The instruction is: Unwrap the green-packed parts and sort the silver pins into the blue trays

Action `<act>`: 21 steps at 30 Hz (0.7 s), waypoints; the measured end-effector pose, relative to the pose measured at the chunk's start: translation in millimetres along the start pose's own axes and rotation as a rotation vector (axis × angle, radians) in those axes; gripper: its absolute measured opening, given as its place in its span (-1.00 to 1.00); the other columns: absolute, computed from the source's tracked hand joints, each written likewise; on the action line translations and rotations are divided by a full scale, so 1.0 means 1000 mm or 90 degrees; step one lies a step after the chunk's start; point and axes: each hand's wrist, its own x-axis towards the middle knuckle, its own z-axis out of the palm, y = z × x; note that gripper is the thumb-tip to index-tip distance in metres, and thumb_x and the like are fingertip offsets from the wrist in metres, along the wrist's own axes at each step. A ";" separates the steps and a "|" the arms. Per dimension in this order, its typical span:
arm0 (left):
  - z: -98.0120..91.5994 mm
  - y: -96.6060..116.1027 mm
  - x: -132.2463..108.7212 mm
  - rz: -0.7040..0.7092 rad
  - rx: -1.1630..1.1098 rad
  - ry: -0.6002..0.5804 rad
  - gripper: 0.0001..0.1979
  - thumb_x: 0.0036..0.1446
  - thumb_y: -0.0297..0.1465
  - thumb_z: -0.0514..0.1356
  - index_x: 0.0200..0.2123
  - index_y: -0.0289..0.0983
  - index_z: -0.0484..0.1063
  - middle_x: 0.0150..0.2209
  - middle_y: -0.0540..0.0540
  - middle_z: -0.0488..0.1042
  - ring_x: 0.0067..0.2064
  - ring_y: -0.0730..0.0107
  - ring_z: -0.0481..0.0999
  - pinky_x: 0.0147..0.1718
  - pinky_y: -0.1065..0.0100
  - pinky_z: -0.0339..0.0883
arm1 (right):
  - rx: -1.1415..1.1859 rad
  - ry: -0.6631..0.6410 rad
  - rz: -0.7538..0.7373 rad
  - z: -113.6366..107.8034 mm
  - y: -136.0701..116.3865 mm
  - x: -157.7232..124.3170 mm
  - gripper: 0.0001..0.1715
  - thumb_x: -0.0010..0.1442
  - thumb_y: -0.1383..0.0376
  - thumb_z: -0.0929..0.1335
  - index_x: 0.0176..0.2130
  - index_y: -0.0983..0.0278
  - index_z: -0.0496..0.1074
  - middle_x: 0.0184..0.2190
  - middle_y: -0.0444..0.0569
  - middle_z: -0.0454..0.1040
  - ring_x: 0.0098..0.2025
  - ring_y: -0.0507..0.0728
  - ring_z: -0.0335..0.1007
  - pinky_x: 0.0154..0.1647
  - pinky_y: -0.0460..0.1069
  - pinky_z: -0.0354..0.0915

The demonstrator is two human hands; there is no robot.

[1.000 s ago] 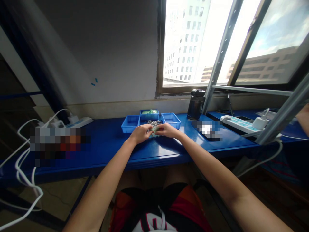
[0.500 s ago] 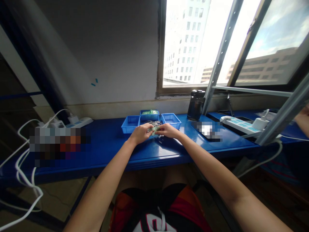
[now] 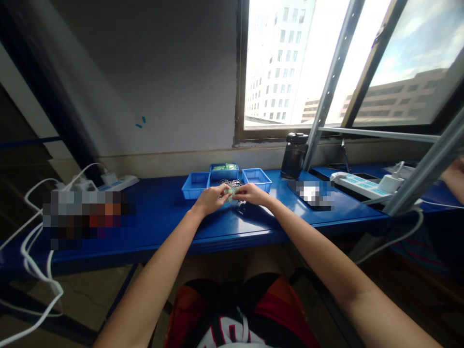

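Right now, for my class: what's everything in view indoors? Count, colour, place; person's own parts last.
desks: two, blue, centre and right
trays: three visible, blue, mid-desk
packets: uncounted, green, back tray
metal pieces: many, silver, between side trays
small piece: one, pale green, held
bottle: one, black, right of trays
flat device: one, dark, near bottle
power strips: two, white, both sides
cables: several, white, mostly left
blurred patch: one, mixed, left
window: one, brown-framed, back right
metal frame: one, grey, right
wall: one, grey, behind
marks: two, blue, wall
other person's arm: one, bare, right edge
shorts: one pair, multicoloured, lap
left hand: one, bare, on small piece
right hand: one, bare, likewise
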 end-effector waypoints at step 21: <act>-0.004 0.001 0.000 -0.052 -0.038 0.073 -0.61 0.10 -0.40 0.03 0.04 -0.15 0.18 -0.24 -0.04 0.46 -0.42 0.44 0.45 -0.44 0.44 0.27 | 0.097 0.065 0.034 -0.001 0.001 0.004 -0.52 0.15 0.02 0.20 -0.58 0.32 0.23 -0.67 -0.16 0.26 -0.61 -0.05 0.13 -0.53 -0.12 0.08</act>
